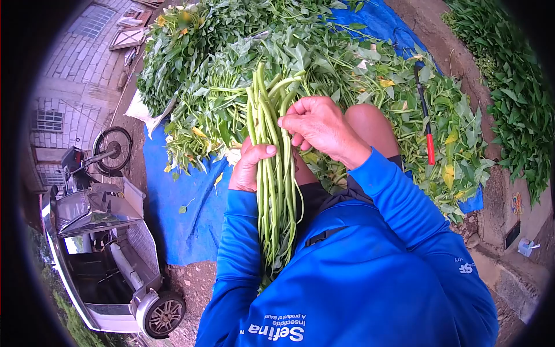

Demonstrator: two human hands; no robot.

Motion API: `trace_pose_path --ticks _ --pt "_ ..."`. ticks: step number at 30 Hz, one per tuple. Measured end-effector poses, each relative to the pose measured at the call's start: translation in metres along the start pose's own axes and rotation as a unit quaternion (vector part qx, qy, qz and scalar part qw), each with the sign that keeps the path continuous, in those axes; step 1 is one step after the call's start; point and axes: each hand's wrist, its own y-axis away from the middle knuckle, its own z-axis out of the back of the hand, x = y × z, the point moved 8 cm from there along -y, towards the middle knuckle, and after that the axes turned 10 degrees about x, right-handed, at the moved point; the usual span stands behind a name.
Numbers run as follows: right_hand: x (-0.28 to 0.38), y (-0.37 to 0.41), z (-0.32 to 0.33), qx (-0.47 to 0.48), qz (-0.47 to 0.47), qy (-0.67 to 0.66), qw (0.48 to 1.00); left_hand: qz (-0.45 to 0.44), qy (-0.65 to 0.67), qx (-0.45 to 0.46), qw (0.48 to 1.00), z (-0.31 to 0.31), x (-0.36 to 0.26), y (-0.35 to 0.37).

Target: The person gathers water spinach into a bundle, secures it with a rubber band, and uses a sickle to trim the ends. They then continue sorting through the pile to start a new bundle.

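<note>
A bundle of long green stems [272,173] stands in front of my chest, cut ends at the top and leaves hanging toward my lap. My left hand [251,165] is wrapped round the middle of it, thumb across the front. Beside the bundle's upper right edge is my right hand [324,127], its thumb and fingers pinched together close to the stems. What lies in that pinch is too small to make out. A large pile of leafy greens [231,58] spreads just beyond both hands.
A blue tarp [185,202] lies beneath the greens. On the pile at right rests a tool with a black shaft and red handle [429,149]. A motorcycle with sidecar [104,231] is parked at left. More leafy greens [509,87] line the far right.
</note>
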Motion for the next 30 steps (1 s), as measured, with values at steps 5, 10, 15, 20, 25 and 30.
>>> trace_pose_path --ticks 5,10,15,20,25,30 --pt "-0.007 0.016 -0.001 -0.042 0.054 -0.074 0.995 -0.003 -0.022 -0.020 1.000 0.008 -0.001 0.003" --pt "-0.013 0.004 -0.008 -0.025 0.137 -0.092 0.986 -0.034 -0.035 -0.020 0.999 -0.003 -0.007 -0.001" --pt "-0.004 -0.017 0.004 0.009 0.144 -0.037 0.989 0.006 -0.080 -0.007 0.997 -0.011 -0.006 -0.003" --pt "0.005 -0.005 0.000 0.056 0.092 -0.173 0.979 -0.003 -0.059 0.016 0.998 -0.034 -0.009 -0.001" --pt "0.023 -0.015 0.000 -0.006 0.182 -0.166 0.969 0.129 -0.273 0.055 0.952 -0.062 -0.021 -0.012" --pt "0.018 -0.013 0.020 -0.175 0.193 -0.116 0.959 -0.141 -0.541 -0.074 0.826 -0.094 -0.052 -0.013"
